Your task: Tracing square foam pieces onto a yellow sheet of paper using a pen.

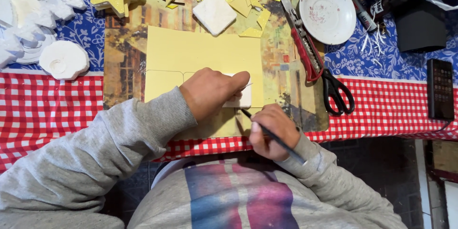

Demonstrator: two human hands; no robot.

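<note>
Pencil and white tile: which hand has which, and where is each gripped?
The right hand grips the pencil near its tip, shaft trailing back over the wrist. The left hand presses flat on the white tile, covering most of it.

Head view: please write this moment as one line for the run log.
left hand: presses white template on yellow foam sheet | right hand: holds pencil, tip at template edge | scissors: right, untouched

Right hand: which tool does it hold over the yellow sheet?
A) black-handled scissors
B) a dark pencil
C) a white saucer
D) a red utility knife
B: the right hand grips a dark pencil, its tip at the white template that the left hand presses onto the yellow sheet.
</note>
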